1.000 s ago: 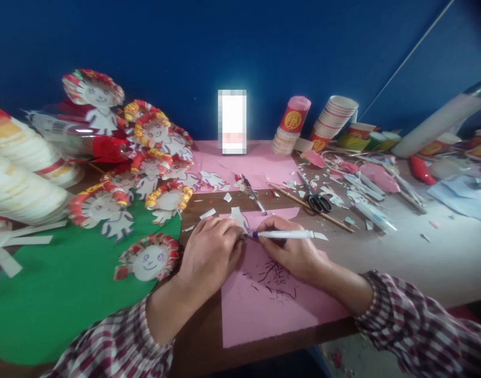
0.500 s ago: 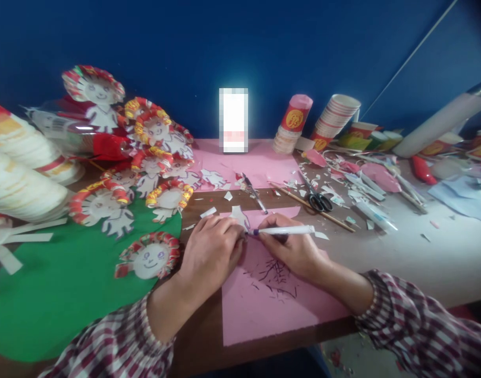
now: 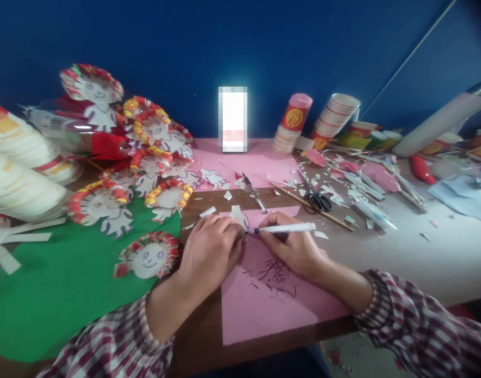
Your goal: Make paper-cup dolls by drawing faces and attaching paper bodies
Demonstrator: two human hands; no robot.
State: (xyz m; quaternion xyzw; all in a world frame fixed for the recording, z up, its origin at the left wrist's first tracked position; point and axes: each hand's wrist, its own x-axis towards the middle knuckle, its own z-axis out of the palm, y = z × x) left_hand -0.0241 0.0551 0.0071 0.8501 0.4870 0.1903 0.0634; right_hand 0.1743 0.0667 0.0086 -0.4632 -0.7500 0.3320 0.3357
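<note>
In my right hand (image 3: pixel 290 244) is a white marker pen (image 3: pixel 290 228), pinched with its dark tip pointing left. The tip meets the edge of a small white paper cutout (image 3: pixel 239 214), which has a purple line along its right side. My left hand (image 3: pixel 215 244) has its fingers curled over the cutout, pinning it and hiding its lower part. Beneath both hands lies a pink sheet (image 3: pixel 244 320) bearing dark pen marks (image 3: pixel 278 278). A paper-cup doll head (image 3: pixel 148 257) with a drawn smile rests left of my left hand.
Several paper dolls (image 3: pixel 157 126) crowd the left, partly on green paper (image 3: pixel 67 299). Beyond my hands lie a pen (image 3: pixel 254 194), black-handled scissors (image 3: pixel 318 199), a wooden stick (image 3: pixel 331 216) and scraps. Cup stacks (image 3: pixel 337 118) and a bright phone (image 3: pixel 232 121) stand by the blue wall.
Hands, marker and cutout hold almost the same places, the marker tip still at the cutout's edge. The whole view has shifted very slightly.
</note>
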